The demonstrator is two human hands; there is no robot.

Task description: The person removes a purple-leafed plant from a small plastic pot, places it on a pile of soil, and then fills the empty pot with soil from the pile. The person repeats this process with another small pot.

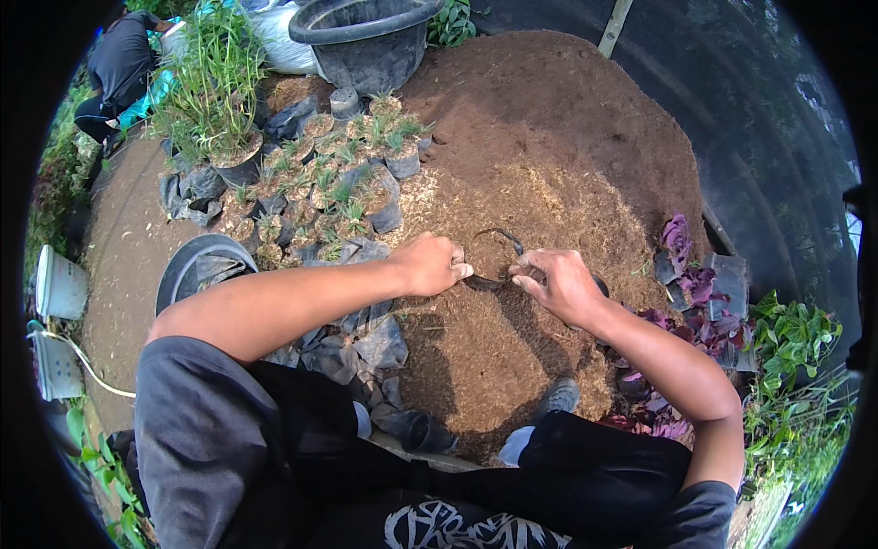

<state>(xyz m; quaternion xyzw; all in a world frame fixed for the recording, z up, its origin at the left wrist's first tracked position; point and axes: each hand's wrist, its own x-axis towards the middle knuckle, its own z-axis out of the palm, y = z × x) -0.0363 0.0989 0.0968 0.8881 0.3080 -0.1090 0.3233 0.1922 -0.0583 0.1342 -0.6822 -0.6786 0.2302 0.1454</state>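
In front of me, thin black plastic (488,283) stretches between my two hands, above a heap of brown potting mix (549,199). It looks like the rim of a nursery grow bag, with brown mix showing inside the curve. My left hand (431,264) grips its left end between thumb and fingers. On the other side, my right hand (557,280) pinches the plastic, fingers bent. A dark strip curls up beyond the right fingertips. The lower part of the bag cannot be told apart from the mix.
Several potted seedlings (353,209) and crumpled black bags (374,343) lie left. Behind them stand a tall potted plant (236,154) and a large black tub (370,55). Purple-leaved plants (696,285) line the right, near dark netting (761,151). Another person (123,65) crouches far left.
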